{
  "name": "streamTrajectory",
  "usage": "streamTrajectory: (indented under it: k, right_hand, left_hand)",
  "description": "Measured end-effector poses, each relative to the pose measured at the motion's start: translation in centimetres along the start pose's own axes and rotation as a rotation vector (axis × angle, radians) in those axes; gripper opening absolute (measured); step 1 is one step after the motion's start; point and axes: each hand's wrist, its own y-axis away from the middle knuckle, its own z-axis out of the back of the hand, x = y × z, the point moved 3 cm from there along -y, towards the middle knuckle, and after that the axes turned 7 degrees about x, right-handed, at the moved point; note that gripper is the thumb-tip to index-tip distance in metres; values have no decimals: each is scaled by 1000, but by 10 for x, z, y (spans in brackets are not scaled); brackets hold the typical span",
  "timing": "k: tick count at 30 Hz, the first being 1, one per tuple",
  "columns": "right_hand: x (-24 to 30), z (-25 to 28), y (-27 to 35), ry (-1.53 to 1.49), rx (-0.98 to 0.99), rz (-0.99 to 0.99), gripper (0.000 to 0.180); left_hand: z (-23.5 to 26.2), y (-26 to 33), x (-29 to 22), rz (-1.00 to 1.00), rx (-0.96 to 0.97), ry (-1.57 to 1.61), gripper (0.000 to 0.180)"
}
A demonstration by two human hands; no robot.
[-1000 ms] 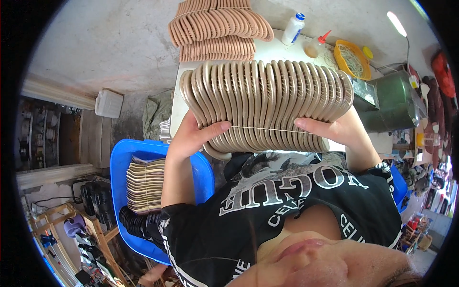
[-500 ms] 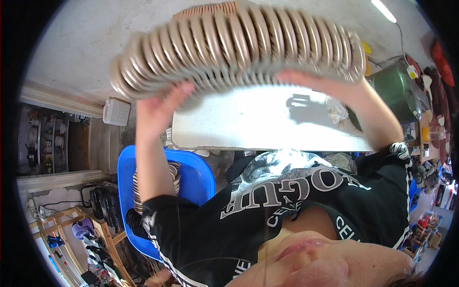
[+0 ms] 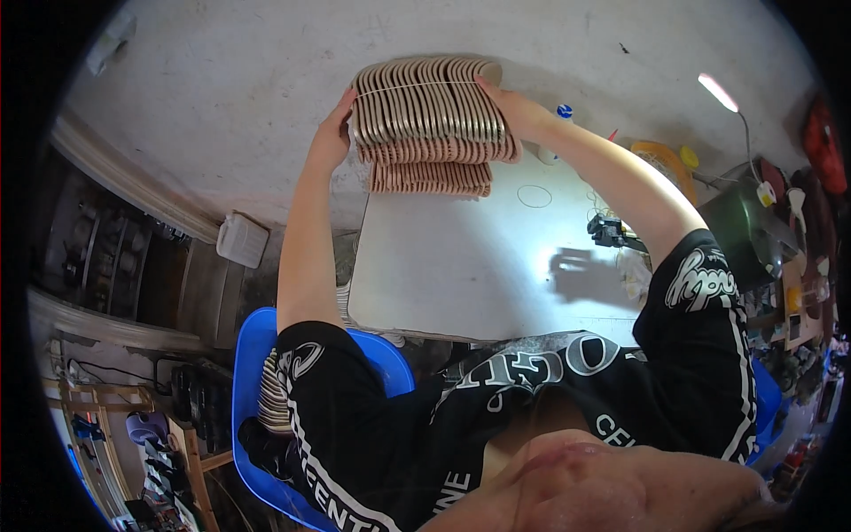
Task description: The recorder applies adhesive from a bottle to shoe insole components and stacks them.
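Note:
At the far end of the white table (image 3: 443, 266), both hands clasp a bundle of thin, curved, sole-like pieces (image 3: 425, 111). The pieces stand packed side by side, with shiny beige edges and a thin string across them. My left hand (image 3: 336, 131) presses the bundle's left end, and my right hand (image 3: 507, 105) grips its right end; some fingers of both are hidden. A second row of similar pinkish-brown pieces (image 3: 430, 179) lies just below it on the table.
On the table's right are a small black device (image 3: 607, 230) and a yellow basket (image 3: 660, 160). A lamp (image 3: 718, 92) glows at upper right. At my left is a blue bin (image 3: 381, 359) holding more stacked pieces (image 3: 273, 395); a white jug (image 3: 242, 239) stands beyond.
Both hands have carried the bundle away from me to the table's far end. It now looks smaller and sits above the other row, and my arms are stretched out.

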Motion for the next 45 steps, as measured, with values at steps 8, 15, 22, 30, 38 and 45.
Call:
streamTrajectory:
  k: [8,15,22,30,38,45]
  right_hand:
    - [-1,23,-8,-748,-246,-282,61]
    - [144,-19,113,-1503,174,-70,71]
    - [197,-139,218,-1406,947,-150,57]
    - [270,-159,240,-1252,1224,9,52]
    - [316,-211,193,-1156,1224,-110,46]
    - [375,-309,138,-877,1070,128,48]
  left_hand:
    - [-5,37,-13,438,-513,345,28]
    - [-61,236,-86,506,-523,-202,28]
    - [-23,487,-185,1106,-754,-581,36]
    - [45,657,-244,1274,-1163,-183,33]
    - [88,604,-130,1950,-299,275,69]
    - [106,619,-90,1998,164,-387,62]
